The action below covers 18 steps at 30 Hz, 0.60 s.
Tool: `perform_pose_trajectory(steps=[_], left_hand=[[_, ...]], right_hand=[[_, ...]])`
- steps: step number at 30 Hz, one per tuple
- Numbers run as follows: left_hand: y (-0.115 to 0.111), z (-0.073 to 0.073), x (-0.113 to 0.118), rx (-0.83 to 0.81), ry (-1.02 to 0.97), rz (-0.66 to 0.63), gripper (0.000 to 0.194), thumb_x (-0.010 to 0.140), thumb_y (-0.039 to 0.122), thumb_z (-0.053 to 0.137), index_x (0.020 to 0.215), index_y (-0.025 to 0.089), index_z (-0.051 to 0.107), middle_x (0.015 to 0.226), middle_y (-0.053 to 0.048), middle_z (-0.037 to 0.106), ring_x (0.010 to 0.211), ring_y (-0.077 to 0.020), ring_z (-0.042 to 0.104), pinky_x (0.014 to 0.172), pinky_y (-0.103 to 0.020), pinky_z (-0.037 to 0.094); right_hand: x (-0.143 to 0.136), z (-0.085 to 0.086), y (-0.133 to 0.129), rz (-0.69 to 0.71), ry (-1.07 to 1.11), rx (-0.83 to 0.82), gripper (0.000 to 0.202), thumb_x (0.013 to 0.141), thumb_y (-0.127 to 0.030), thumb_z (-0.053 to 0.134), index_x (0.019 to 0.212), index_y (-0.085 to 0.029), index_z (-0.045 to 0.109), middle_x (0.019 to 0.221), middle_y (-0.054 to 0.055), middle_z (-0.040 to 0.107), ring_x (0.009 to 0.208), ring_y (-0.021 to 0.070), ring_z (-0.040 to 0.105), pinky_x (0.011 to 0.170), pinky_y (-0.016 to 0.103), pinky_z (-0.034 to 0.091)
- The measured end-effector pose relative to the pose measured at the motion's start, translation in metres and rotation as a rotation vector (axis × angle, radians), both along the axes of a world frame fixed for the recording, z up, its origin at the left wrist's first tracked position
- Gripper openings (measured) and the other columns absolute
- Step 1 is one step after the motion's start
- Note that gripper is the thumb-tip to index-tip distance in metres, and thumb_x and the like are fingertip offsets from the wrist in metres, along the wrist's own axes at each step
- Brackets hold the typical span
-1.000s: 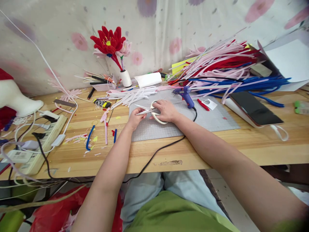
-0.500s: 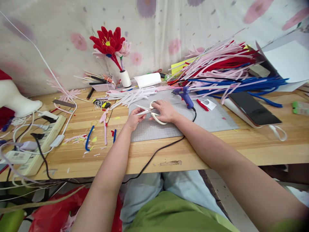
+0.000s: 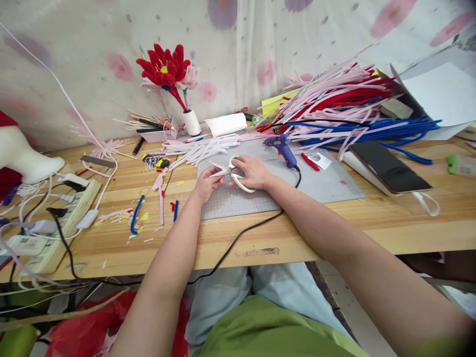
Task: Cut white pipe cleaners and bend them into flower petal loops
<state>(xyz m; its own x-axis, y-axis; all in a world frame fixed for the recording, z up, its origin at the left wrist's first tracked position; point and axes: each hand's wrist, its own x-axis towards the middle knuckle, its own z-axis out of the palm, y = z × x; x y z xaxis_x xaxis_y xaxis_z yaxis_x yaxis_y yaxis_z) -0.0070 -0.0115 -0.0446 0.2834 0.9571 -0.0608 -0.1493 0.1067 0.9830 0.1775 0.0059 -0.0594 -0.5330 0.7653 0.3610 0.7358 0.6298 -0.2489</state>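
Note:
White-handled scissors (image 3: 243, 186) are held over the grey cutting mat (image 3: 320, 186), blades pointing left and spread apart. My right hand (image 3: 253, 171) grips them by the loops of the handles. At the blades, my left hand (image 3: 206, 184) is closed, thumb and fingers pinched together; whatever sits between its fingertips is too small or hidden to make out. Right of the hands, a purple glue gun (image 3: 284, 150) rests on the mat. Behind them lies a loose bundle of white pipe cleaners (image 3: 203, 148).
Pink, red and blue pipe cleaners (image 3: 334, 106) are heaped at the back right. A phone (image 3: 388, 166) leans near the mat. The glue gun's black cord (image 3: 238, 243) crosses the table front. A red flower (image 3: 163, 67) stands in a white holder; a power strip (image 3: 70, 223) lies left.
Both hands and the scissors keep nearly the same pose. The whole view has shifted very slightly.

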Motion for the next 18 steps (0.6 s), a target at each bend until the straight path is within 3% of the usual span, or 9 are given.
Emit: perform_pose_trajectory(steps=[18], left_hand=[[0.0023,-0.0035,-0.0007,0.041,-0.013,0.015,0.016,0.057,0.019,0.062,0.067,0.015,0.051,0.047,0.004,0.049,0.039,-0.0018,0.031,0.039,-0.017,0.013]], right_hand=[[-0.0007,0.0026,-0.002,-0.015,-0.022,-0.004,0.061,0.075,-0.069,0.043,0.105,-0.017,0.056,0.099,0.011,0.058,0.09,0.0242,0.051,0.073,0.032,0.034]])
